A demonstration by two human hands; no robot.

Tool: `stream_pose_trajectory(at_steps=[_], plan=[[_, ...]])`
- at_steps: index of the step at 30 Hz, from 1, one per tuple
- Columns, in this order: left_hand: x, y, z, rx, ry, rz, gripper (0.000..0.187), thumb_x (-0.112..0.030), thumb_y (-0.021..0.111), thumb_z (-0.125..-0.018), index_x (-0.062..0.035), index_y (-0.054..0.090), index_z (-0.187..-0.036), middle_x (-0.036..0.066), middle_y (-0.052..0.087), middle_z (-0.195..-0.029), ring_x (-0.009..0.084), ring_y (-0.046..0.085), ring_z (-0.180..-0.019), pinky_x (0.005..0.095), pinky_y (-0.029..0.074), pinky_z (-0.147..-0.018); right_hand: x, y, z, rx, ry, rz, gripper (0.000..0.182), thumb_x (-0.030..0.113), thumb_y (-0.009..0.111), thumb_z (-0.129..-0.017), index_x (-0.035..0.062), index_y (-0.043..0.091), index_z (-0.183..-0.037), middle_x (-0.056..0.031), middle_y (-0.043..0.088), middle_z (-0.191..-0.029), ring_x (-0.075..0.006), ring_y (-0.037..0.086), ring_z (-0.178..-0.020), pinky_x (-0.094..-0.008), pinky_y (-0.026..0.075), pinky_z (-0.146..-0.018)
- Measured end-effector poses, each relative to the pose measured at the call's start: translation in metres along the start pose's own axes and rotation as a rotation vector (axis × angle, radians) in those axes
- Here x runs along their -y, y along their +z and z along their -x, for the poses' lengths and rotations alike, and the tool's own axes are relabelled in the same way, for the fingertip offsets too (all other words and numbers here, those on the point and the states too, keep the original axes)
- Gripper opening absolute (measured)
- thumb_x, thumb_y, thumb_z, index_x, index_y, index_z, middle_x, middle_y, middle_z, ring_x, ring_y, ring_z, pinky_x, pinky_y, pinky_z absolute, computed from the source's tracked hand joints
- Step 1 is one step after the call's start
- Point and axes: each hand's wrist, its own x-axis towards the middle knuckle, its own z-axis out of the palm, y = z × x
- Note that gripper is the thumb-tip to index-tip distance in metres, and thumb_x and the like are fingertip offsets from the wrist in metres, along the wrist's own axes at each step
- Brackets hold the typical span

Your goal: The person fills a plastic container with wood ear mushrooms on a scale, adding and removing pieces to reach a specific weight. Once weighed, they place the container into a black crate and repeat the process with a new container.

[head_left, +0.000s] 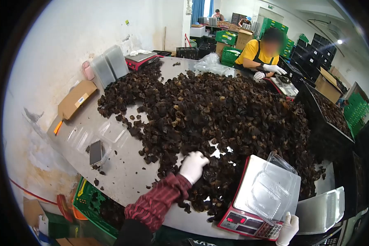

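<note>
A large heap of dark, dried wood ear mushrooms (217, 106) covers much of the metal table. My left hand (194, 167), in a white glove, is at the heap's near edge with its fingers curled down among the pieces. What lies in those fingers is hidden. A red-and-white digital scale (245, 184) sits at front right with lit red digits. On its pan lies an opened clear plastic container (270, 190). My right hand (289, 228), also gloved, is closed at the container's near right corner, beside the scale's keypad.
Stacked clear containers (320, 211) stand right of the scale. A phone (96, 152), clear lids (112, 133) and a cardboard box (76, 99) lie at left. A green crate (90, 205) is below the table edge. Across the table, a person in yellow (249, 52) works by another scale (285, 86).
</note>
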Motion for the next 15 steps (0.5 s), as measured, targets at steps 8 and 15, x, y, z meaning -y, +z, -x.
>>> stream_pose_trajectory(at_steps=[8,15], plan=[[0.003,-0.042,-0.046,0.036,0.288,0.341,0.033,-0.013,0.061,-0.074,-0.0073,0.062,-0.107,0.013,0.060,-0.109,0.0320,0.055,-0.102,0.0379,0.044,-0.090,0.047,-0.006,-0.015,0.098,0.128,0.022,0.023,0.022,0.063,-0.088,-0.0016,0.064,-0.090,-0.0123,0.064,-0.082,-0.0205,0.060,-0.076,-0.0318,0.048,-0.073],[0.159,-0.017,-0.109,-0.095,-0.273,-0.181,0.039,0.005,0.055,-0.069,-0.0134,0.065,-0.102,0.011,0.059,-0.099,0.0317,0.057,-0.093,0.0396,0.048,-0.083,0.027,-0.003,-0.015,0.107,0.013,0.090,0.020,0.018,0.063,-0.087,-0.0018,0.064,-0.089,-0.0121,0.063,-0.078,-0.0195,0.059,-0.071,-0.0319,0.048,-0.069]])
